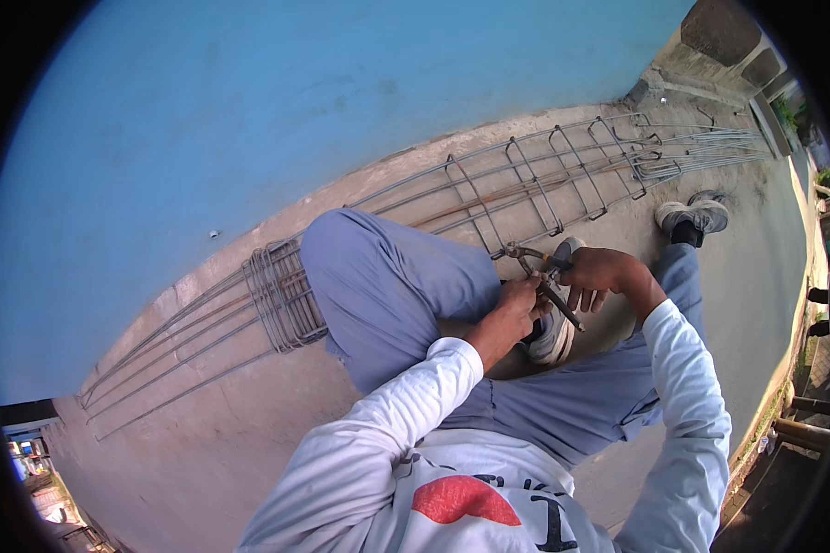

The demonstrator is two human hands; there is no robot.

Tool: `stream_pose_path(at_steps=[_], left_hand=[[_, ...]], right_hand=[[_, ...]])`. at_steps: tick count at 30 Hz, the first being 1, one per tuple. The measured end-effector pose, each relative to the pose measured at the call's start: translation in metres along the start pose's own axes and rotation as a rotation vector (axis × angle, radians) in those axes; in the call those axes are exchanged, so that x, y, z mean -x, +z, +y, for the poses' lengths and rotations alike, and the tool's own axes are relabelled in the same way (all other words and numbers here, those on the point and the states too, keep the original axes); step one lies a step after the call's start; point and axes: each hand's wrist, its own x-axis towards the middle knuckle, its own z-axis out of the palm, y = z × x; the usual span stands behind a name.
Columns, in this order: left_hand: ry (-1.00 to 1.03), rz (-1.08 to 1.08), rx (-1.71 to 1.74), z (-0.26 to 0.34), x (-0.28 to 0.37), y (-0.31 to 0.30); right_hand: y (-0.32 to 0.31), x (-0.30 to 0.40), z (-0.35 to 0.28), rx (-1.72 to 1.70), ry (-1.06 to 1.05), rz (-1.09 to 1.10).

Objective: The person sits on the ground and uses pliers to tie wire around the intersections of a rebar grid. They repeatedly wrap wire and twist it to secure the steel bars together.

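Steel end-cutting pincers (pixel 526 252) have their jaws at a corner of a rebar stirrup (pixel 496 250), on the near side of a long rebar cage (pixel 526 181). My right hand (pixel 598 271) holds the upper handle, with some fingers hanging loose below it. The fingers of my left hand (pixel 522 304) are closed around the lower handle (pixel 564 307) near the pivot. Whether they also pinch a tie wire cannot be told. Several stirrups stand spaced along the cage's far right part. My bent knee hides its middle.
Bunched stirrups (pixel 283 297) hang around the bars left of my knee (pixel 360 256). A blue wall (pixel 283 90) runs behind the cage. My shoes (pixel 695 216) rest on the concrete floor (pixel 235 415). Loose bars (pixel 723 148) extend to the far right, near a concrete block (pixel 712 83).
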Motion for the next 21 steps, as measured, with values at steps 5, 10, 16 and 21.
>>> stream_pose_path(at_steps=[5,10,16,21], left_hand=[[0.021,0.037,0.018,-0.009,0.004,-0.007],[0.077,0.055,0.067,-0.004,-0.004,-0.019],[0.073,0.078,0.078,0.001,-0.004,-0.025],[0.057,0.07,0.115,0.007,-0.007,-0.031]], right_hand=[[-0.008,-0.002,-0.019,0.199,0.015,0.006],[-0.012,-0.006,-0.039,0.198,0.043,0.002],[-0.015,-0.015,-0.056,0.233,0.11,-0.037],[-0.013,-0.016,-0.07,0.252,0.106,-0.029]])
